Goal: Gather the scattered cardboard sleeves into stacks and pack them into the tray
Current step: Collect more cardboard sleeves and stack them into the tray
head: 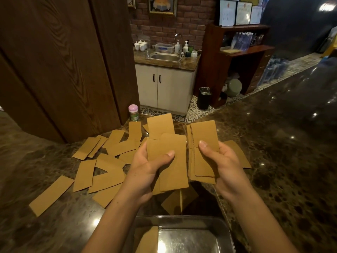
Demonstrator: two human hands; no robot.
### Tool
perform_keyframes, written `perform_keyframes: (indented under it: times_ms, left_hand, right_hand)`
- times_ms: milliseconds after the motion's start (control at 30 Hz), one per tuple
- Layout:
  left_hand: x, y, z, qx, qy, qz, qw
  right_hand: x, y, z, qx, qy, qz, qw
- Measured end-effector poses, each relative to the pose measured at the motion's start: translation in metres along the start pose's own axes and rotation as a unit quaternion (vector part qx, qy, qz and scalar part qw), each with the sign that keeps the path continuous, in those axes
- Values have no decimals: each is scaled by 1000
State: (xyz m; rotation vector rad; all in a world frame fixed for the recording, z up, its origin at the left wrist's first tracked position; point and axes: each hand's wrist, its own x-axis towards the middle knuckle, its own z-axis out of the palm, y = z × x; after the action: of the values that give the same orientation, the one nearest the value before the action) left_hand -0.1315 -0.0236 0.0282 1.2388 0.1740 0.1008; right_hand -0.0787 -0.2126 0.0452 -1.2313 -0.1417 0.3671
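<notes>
Left hand [145, 167]: closed around a small stack of cardboard sleeves [171, 161], thumb pressed on top.
Right hand [225, 165]: closed around a second stack [202, 152].
Loose sleeves [102, 165]: scattered on the dark counter [273, 161], left of the hands.
Tray [226, 232]: placed near the body, one sleeve [148, 240] inside.

The desk [273, 161] is polished dark stone, mottled brown and glossy with light glints. The sleeves [102, 172] scattered on it are matt tan cardboard, smooth-faced. At the desk's near edge the tray [226, 232] is shiny bare metal. Behind the desk stands a dark, grained wood panel [54, 70].
</notes>
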Motion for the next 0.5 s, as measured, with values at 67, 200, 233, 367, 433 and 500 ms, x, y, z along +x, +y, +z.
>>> perform_keyframes:
  times_ms: [67, 200, 233, 367, 433, 500]
  left_hand:
    - [0, 0, 1, -1, 10, 10, 1000]
    - [0, -1, 6, 4, 17, 14, 1000]
    - [0, -2, 7, 6, 16, 15, 1000]
    - [0, -5, 10, 2, 5, 10, 1000]
    - [-1, -7, 9, -1, -2, -1, 1000]
    - [-3, -9, 8, 8, 3, -4, 1000]
  right_hand:
    - [0, -1, -3, 15, -12, 17, 1000]
    - [1, -2, -5, -16, -40, 48, 998]
    - [1, -1, -4, -32, -48, 57, 997]
    - [0, 4, 1, -37, -38, 54, 997]
    - [1, 4, 2, -4, 5, 44, 999]
    - [3, 4, 1, 23, 44, 34, 998]
